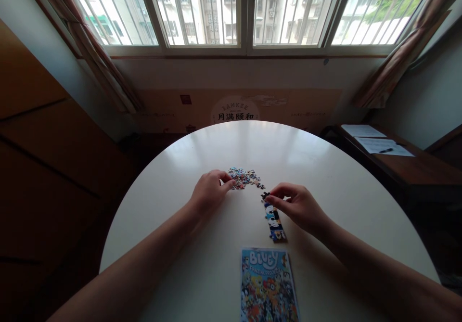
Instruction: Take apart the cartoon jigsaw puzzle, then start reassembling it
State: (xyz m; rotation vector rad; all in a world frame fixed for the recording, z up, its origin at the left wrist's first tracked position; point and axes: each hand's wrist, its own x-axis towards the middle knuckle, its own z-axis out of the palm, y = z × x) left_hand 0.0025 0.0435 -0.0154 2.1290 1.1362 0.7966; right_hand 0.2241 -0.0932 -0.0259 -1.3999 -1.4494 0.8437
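My right hand [301, 205] pinches a dark puzzle piece [265, 195] between thumb and forefinger, at the far end of a joined strip of jigsaw puzzle [274, 223]. The strip shows dark blue, white and orange patches and runs toward me. Whether the piece is locked into the strip, I cannot tell. My left hand [212, 187] rests at the left edge of a heap of loose puzzle pieces [241, 177], its thumb and fingers curled close together. What those fingertips hold, if anything, is too small to make out.
A colourful picture sheet marked "Bluey" [269, 283] lies near me on the round white table [173, 274]. To the right, a brown side table [429, 165] carries papers [384, 147] and a pen [386, 150]. Behind are a printed box panel [234, 108] and barred windows [202, 14].
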